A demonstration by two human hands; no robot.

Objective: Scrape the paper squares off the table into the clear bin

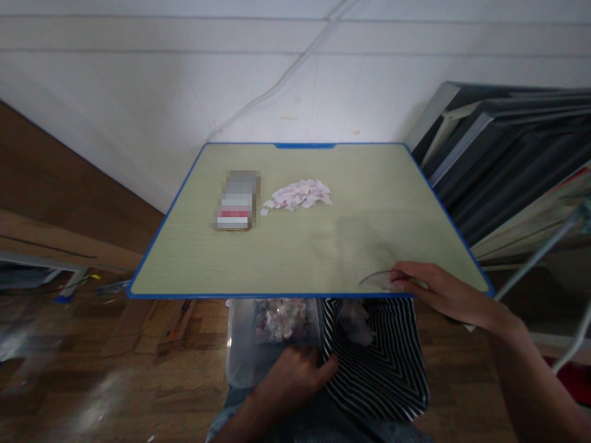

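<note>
My right hand (427, 286) is at the table's front right edge, fingers pinched on a thin, see-through piece (376, 280) with a dark curved edge; its kind is unclear. My left hand (298, 372) is below the table at the near side of a clear plastic box (240, 357). Its fingers curl down, the tips hidden, and its thumb points right over a black-and-white striped bag (388, 375). On the pale green tabletop (277, 258) lies a heap of small whitish-pink paper pieces (302, 194). Left of the heap is a blurred-out rectangular object (237, 200).
Within the box are several small clear packets (281, 320). Crumpled clear plastic (357, 323) lies in the striped bag's opening. Dark flat panels (517, 141) lean at the right. A white wall (323, 92) with a cable stands behind the blue-edged table.
</note>
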